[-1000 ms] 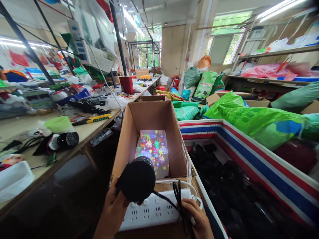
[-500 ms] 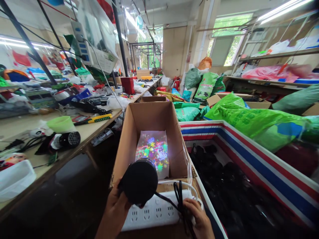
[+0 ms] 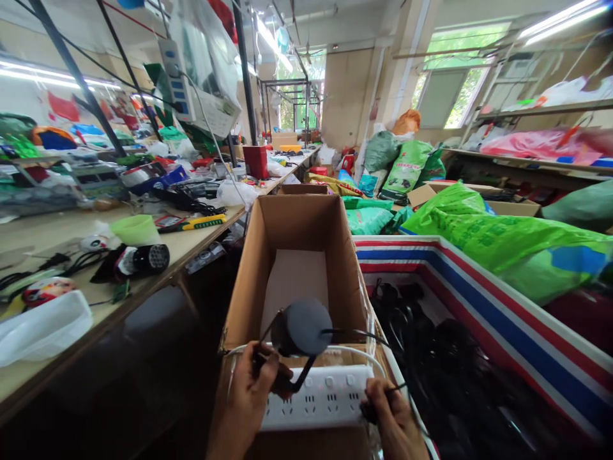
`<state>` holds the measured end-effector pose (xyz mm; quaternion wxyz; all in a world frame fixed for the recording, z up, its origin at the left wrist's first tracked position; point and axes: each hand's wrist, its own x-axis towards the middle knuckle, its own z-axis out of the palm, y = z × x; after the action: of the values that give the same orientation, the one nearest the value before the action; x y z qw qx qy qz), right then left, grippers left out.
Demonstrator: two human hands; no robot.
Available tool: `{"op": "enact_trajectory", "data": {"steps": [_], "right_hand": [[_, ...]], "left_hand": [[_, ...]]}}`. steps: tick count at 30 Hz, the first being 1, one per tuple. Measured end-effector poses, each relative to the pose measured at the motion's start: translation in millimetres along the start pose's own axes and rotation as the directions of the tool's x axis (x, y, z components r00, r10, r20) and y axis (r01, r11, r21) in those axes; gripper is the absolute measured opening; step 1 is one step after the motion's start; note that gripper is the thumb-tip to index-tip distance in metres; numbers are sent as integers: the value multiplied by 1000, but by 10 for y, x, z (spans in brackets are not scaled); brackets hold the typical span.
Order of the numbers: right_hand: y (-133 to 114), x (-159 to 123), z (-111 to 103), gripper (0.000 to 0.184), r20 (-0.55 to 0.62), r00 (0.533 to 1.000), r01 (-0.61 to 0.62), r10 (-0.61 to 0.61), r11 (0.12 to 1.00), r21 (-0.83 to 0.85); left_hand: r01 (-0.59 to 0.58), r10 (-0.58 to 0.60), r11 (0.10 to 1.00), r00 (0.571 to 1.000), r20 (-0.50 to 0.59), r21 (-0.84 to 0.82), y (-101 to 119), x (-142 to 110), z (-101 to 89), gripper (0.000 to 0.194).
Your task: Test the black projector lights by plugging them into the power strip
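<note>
Nothing can be read with certainty. The tall green woven sack (image 3: 407, 167) carries printed characters, and the bright green plastic sack (image 3: 502, 246) has green print, both too blurred to read. The white card (image 3: 216, 112) hanging above the counter and the white multi-socket power strip (image 3: 316, 399) show only marks too small to make out.

Room inside cardboard box (image 3: 297, 220), power strip (image 3: 316, 399) below

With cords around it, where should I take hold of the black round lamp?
Take the narrow black bracket below the round lamp from the near side, by the left hand: the slim arm suits a pinch, while the broad round housing likely offers less purchase.
</note>
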<state>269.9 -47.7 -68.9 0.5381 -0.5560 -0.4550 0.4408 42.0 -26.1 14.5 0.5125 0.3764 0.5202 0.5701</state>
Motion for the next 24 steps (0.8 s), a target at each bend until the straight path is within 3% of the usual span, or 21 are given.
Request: {"op": "enact_trajectory", "data": {"steps": [2,5,7,9,11,13,17,21,24], "right_hand": [[-109,-38,18,31,22,994,-107,105,985,133],[-340,-119,56,50,68,976,-218,208,911,351],[-470,-166,72,72,75,983,-185,169,896,405],[-534,-189,70,93,73,990,-139,120,893,427],[-531,-183,47,105,69,992,-122,102,894,432],[-492,-164,8,104,46,989,-145,139,889,435],[-452,-176,-61,112,35,965,-247,260,853,460],[-506,-273,-63,127,63,979,-204,195,889,409],[-510,-330,-76,127,25,979,-198,202,919,340]], "left_hand": [[-132,129,942,991,31,307,4,-40,4,21],[-397,363,674,912,189,622,6,-114,41,13],[-553,493,462,810,317,694,-25,-163,89,9],[-664,587,244,682,437,707,-85,-210,145,10],[-737,607,50,559,565,674,-158,-255,197,16],[-774,583,-71,480,656,629,-217,-302,236,21],[-804,578,-122,419,700,582,-225,-380,275,21],[-807,563,-160,398,724,568,-131,-423,298,21],[-821,521,-173,392,758,544,-87,-450,324,24]]}}
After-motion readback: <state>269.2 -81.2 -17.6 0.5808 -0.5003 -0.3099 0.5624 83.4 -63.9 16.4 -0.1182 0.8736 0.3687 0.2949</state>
